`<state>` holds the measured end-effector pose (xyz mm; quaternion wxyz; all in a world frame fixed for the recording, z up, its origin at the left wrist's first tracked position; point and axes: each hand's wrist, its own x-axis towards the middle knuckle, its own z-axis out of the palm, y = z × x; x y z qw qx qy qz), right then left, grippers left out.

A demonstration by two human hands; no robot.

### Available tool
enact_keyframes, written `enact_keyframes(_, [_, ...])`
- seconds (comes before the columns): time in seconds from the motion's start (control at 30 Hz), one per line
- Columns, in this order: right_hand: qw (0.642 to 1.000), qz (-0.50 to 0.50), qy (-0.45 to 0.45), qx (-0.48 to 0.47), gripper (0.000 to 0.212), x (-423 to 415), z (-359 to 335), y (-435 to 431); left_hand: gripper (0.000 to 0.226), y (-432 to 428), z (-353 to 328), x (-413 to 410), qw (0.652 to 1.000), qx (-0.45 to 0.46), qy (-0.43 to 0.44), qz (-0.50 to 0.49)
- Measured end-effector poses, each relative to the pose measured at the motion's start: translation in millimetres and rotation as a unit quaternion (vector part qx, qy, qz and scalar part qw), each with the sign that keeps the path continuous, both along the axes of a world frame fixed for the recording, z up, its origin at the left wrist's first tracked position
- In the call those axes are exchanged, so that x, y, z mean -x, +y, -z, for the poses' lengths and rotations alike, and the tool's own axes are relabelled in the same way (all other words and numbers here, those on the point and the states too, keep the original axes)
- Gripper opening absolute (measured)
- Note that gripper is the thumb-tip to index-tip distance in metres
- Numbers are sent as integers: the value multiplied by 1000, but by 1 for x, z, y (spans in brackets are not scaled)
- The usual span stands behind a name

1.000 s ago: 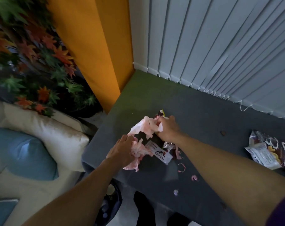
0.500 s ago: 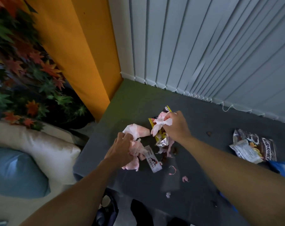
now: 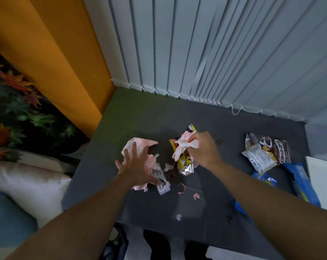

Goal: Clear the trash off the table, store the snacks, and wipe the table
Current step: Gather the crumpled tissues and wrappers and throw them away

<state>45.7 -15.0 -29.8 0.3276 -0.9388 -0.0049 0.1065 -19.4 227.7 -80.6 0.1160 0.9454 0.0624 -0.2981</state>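
Head view, the only one we've got. We're in the trash-clearing step, gathering scraps at the left side of the table [image 3: 140, 113]; snacks and wiping haven't been touched yet as far as we can judge.

Our left hand [image 3: 136, 166] is spread flat, fingers splayed, pressing on the crumpled pink tissue [image 3: 140, 144]. A white sachet [image 3: 161, 184] pokes out from under its thumb side. The right hand [image 3: 203, 149] is clamped on a pink tissue wad [image 3: 183, 145], fingers curled round it, right on top of the yellow wrapper [image 3: 185, 164]. Can't tell if it's pinching the wrapper too.

The wrapper's long axis runs away from us, with the torn silver end toward us and the dark end toward the blinds [image 3: 196, 53]. The sachet lies diagonally, its near end pointing down-right.

Next move, we reckon: close the left hand on its tissue and sweep both piles together. The loose pink bits [image 3: 182, 188] nearer us will need a separate pick. The cereal bag [image 3: 267, 152] and blue pack [image 3: 299, 182] sit well off to the right.
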Motion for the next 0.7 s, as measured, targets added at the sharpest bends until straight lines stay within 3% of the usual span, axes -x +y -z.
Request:
enact_keyframes(0.13, [1000, 4, -9, -6, 19, 3, 8, -4, 132, -20, 11, 7, 999, -25, -11, 44])
enact_keyframes(0.27, [1000, 9, -16, -11, 20, 3, 12, -6, 86, -26, 17, 13, 995, -14, -82, 52])
enact_keyframes(0.43, [1000, 9, -11, 6, 21, 4, 10, -8, 40, -23, 9, 8, 994, -16, -81, 75])
enact_keyframes(0.7, [1000, 1, -9, 8, 22, 2, 9, -5, 33, -10, 9, 4, 993, 64, -100, 6])
